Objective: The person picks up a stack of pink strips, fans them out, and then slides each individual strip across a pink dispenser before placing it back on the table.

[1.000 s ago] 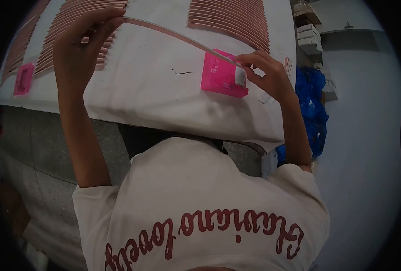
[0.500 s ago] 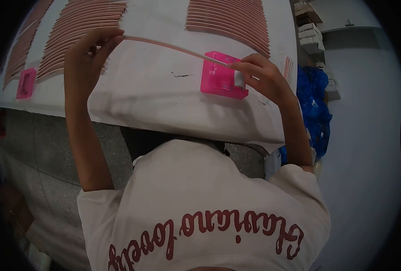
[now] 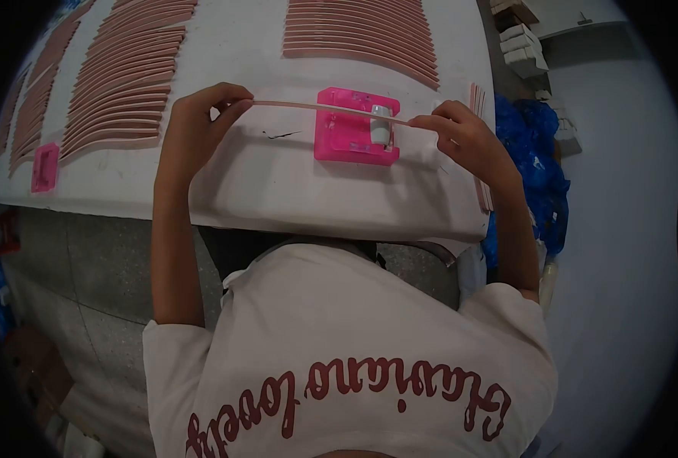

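A thin pale-pink strip stretches between my two hands. My left hand pinches its left end between thumb and fingers, and my right hand pinches the right end. In this view the strip crosses over a bright pink tape dispenser on the white-covered table. A pale grey roll sits at the dispenser's right side, partly behind the strip.
Rows of similar pink strips lie at the left, with another group at the back. A smaller pink holder stands near the left front edge. Several strips lie by the right edge, beside blue plastic bags.
My left hand has come right and lower in the view, and my right hand has shifted slightly right and down. The strip now slopes less. The camera view has also shifted.
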Demonstrator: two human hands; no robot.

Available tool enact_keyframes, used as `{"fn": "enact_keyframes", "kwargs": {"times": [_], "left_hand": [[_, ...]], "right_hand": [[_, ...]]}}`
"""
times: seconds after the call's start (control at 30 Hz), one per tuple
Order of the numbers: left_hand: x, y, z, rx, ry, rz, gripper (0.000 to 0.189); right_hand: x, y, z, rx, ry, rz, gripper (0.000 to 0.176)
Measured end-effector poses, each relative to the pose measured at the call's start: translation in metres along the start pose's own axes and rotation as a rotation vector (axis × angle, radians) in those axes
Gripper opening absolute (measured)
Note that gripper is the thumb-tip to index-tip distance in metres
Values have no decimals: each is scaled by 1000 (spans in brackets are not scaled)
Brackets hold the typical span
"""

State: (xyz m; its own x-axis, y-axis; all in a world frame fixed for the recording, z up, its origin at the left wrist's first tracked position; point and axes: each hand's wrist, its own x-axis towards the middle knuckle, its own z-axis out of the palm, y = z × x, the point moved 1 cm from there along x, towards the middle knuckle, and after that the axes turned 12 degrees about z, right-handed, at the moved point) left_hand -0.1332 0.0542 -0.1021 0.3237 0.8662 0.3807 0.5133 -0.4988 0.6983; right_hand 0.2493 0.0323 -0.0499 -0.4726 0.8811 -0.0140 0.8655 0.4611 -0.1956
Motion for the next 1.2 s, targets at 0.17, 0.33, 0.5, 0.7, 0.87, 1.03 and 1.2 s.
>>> {"fn": "enact_keyframes", "kwargs": {"times": [0.17,0.33,0.5,0.7,0.87,1.03,1.2], "left_hand": [[18,23,30,-32,-65,-10,12],[38,46,63,15,-156,124,11],[59,71,99,26,-214,223,12],[75,115,143,185,-153,514,10],[64,145,146,160,75,670,20],[45,159,134,39,363,787,31],[26,157,127,-175,435,646,28]], "right_hand": [[-29,26,-11,6,-5,61,46],[-63,58,-19,-17,48,83,44],[-100,94,-24,-37,107,173,42],[-142,109,-40,-70,335,398,38],[-174,108,-29,-259,668,441,30],[-176,79,-1,-405,966,657,21],[-137,48,22,562,1614,699,18]]}}
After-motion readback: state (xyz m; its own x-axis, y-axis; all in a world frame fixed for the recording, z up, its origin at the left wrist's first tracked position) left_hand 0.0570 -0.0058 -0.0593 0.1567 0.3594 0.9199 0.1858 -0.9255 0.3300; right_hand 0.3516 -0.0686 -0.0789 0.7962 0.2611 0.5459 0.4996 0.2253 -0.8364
